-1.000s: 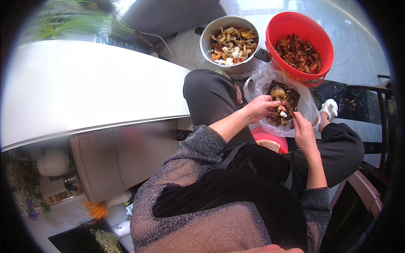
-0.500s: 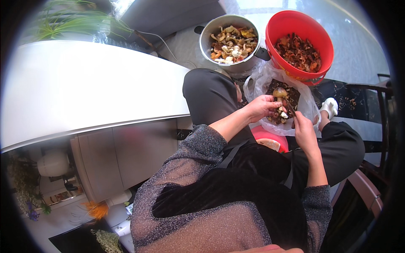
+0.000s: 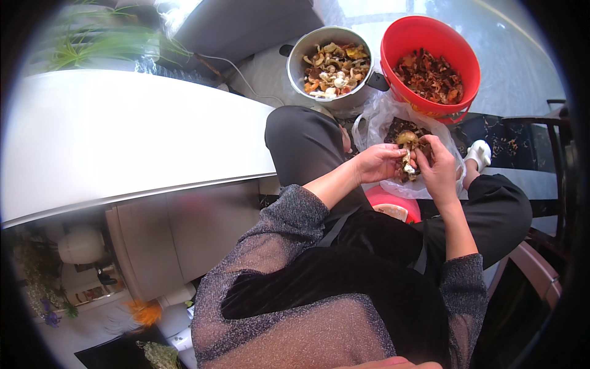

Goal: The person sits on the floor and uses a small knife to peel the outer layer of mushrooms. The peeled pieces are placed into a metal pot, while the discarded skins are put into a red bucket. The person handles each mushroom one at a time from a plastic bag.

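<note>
A mushroom with a brownish-yellow cap [image 3: 407, 139] and a pale, dirt-flecked stem is held upright, cap away from me. My left hand [image 3: 380, 162] pinches its stem between thumb and fingers. Curled in from the other side, my right hand [image 3: 437, 165] has its fingertips at the cap's edge and upper stem. The dark, slim knife seen earlier in the right hand cannot be made out now. Below both hands, a white translucent plastic bag [image 3: 444, 130] stands open, with dark soil-covered pieces [image 3: 398, 128] inside.
Beyond the bag stand a metal pot [image 3: 297, 75] of cut mushrooms and a red bucket [image 3: 398, 38] of reddish-brown mushroom pieces. A pink-red scale-like object [image 3: 382, 198] sits under the bag. A white cabinet [image 3: 147, 135] fills the left; a dark chair [image 3: 556, 178] is at right.
My right hand has moved up and left from beside the stem to the cap, its fingers now on the mushroom. The knife has dropped out of sight. The left hand keeps its hold.
</note>
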A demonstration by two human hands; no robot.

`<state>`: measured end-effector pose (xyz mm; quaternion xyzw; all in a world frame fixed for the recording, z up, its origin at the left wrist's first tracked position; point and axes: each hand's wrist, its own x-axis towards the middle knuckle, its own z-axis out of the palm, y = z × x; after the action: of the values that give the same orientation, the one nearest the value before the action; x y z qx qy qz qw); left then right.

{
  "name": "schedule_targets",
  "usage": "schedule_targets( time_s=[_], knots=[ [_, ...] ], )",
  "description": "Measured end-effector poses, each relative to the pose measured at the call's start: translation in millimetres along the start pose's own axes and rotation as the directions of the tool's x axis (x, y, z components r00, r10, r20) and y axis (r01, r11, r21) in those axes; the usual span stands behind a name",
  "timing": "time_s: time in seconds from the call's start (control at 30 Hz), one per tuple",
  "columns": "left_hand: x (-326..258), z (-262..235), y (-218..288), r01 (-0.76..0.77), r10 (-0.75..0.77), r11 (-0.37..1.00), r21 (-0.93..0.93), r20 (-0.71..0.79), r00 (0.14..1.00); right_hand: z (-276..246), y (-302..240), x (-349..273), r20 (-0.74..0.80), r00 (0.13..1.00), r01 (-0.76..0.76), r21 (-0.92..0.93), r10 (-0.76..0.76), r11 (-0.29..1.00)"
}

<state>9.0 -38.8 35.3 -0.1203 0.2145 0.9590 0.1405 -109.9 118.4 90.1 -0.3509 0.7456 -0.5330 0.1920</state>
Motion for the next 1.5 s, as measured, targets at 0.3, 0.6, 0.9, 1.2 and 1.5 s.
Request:
schedule_targets(
  time_s=[0.3,0.6,0.9,1.2,1.5],
  knots=[
    [-2,2,0,-0.007,0.008,0.997,-0.075,0.019,1.000,1,1,3,-0.005,0.989,0.144,-0.116,-0.146,0.983],
    [-2,7,-2,-0.023,0.025,0.988,-0.151,0.006,1.000,-4,7,-3,-0.011,0.997,0.071,-0.046,-0.072,0.996],
    [-1,8,-3,-0.027,0.024,0.991,-0.135,-0.024,0.999,-12,-1,-12,0.001,0.998,0.063,-0.071,-0.063,0.995],
    [2,6,-8,-0.015,0.018,0.999,0.030,-0.096,0.995,-25,-10,-25,0.020,0.998,0.067,-0.108,-0.065,0.992],
    [-2,13,-1,-0.033,0.037,0.999,0.026,-0.172,0.984,-25,-14,-40,-0.004,1.000,0.031,-0.042,-0.031,0.999]
  ],
)
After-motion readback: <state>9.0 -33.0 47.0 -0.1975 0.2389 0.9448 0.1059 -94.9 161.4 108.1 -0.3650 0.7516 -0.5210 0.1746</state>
